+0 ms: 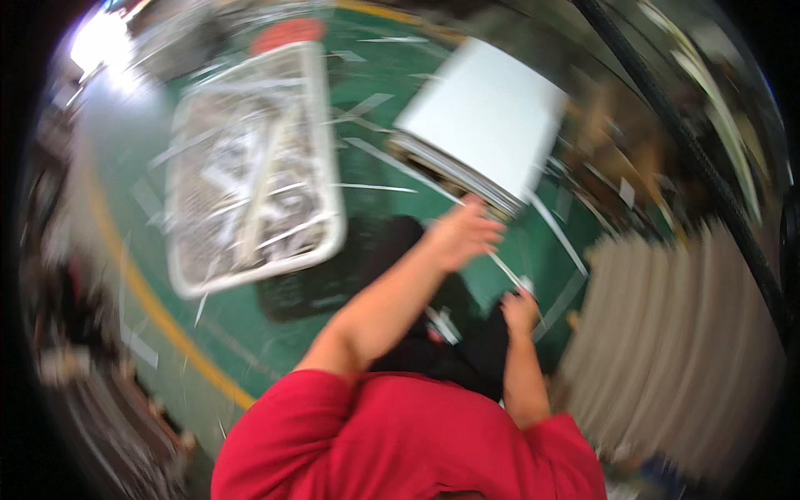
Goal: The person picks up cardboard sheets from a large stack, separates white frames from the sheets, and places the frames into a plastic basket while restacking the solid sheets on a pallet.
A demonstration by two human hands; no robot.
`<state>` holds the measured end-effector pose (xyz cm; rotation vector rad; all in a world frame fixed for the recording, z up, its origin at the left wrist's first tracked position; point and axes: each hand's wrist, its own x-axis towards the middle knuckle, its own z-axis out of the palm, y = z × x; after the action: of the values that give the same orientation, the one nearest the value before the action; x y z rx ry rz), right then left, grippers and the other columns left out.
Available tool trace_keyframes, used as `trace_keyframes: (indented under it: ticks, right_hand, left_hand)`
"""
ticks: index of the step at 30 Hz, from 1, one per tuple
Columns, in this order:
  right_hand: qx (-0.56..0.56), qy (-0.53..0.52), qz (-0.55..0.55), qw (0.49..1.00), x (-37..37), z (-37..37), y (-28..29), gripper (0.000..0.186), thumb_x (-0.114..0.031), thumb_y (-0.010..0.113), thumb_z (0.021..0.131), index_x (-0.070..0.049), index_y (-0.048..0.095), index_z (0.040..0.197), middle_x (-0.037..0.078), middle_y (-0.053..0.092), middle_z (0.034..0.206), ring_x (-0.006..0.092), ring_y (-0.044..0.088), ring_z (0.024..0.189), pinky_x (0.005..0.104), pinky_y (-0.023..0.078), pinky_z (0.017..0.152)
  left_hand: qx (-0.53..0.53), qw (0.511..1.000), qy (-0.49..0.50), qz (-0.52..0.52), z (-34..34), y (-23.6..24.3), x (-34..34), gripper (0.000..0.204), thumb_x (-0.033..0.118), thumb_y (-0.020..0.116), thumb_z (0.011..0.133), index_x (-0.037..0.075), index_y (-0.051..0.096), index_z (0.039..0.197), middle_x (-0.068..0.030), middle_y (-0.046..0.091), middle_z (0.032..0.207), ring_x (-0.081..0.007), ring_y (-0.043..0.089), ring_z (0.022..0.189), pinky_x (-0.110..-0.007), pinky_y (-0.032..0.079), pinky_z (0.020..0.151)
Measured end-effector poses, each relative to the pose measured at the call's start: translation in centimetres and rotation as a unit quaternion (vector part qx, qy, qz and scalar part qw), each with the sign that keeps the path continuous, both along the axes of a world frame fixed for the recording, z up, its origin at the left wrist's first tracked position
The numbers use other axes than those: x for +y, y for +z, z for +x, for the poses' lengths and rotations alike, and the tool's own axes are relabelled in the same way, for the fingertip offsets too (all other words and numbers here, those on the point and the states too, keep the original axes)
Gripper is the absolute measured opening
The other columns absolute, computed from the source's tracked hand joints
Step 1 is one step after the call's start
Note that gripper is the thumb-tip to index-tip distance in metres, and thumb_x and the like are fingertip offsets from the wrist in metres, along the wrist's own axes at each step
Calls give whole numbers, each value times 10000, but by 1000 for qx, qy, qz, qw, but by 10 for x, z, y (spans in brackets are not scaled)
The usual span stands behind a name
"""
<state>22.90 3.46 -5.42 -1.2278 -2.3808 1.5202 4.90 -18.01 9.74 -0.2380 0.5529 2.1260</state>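
Note:
My left hand (463, 235) reaches forward to the near edge of a stack of flat white panels (487, 112), its fingers apart though blurred. I cannot make out anything gripped in it. Closer to my body, my right hand (521, 312) is closed on the end of a thin white strip (505, 269). That strip runs up toward my left hand, which hides part of it. Beyond the left hand another length of white strip (400, 168) lies along the floor beside the stack.
A white plastic basket (335, 208) with tangled pale scraps stands on the left. Loose white strips lie across the green floor (375, 67). Stacked grey-brown cardboard sheets (658, 342) rise at the right. A dark cable or bar (667, 108) crosses the upper right. A red round thing (287, 35) sits behind the basket.

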Motion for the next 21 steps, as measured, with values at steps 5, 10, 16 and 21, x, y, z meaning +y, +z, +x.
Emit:
trace_keyframes:
  ticks: [5, 10, 16, 21]
  right_hand:
    - [-75, -113, -39, 990, 8, -6, 48, 345, -78, 537, 778, 24, 504, 1107, 98, 591, 687, 152, 556, 475, 260, 429, 405]
    - [-82, -173, -68, 979, 12, 10, 57, 362, -88, 525, 786, 18, 499, 1130, 104, 612, 680, 147, 576, 460, 250, 426, 383]
    - [-84, -137, -93, 983, 24, 40, 67, 333, -106, 538, 794, -3, 511, 1109, 90, 604, 691, 139, 567, 485, 266, 425, 406]
    - [-105, -125, 26, 986, 62, 93, 77, 299, -149, 556, 792, -41, 557, 1070, 131, 625, 744, 222, 603, 606, 345, 470, 548]
  left_hand:
    - [2, 1000, -16, 23, 9, -30, 18, 554, 327, 492, 886, 246, 210, 1355, -114, 588, 921, -206, 582, 771, -346, 496, 663]
    - [32, 999, -27, 3, 10, -20, 21, 497, 291, 508, 876, 203, 310, 1324, -111, 591, 926, -204, 577, 782, -330, 488, 684]
    - [29, 999, 9, 28, -6, -56, -47, 383, 256, 462, 896, 31, 454, 1206, -113, 595, 1002, -196, 571, 823, -320, 478, 680]
    - [39, 997, 34, 59, 6, -91, -67, 429, 256, 358, 940, 155, 294, 1352, -109, 504, 1199, -213, 549, 1014, -388, 482, 811]
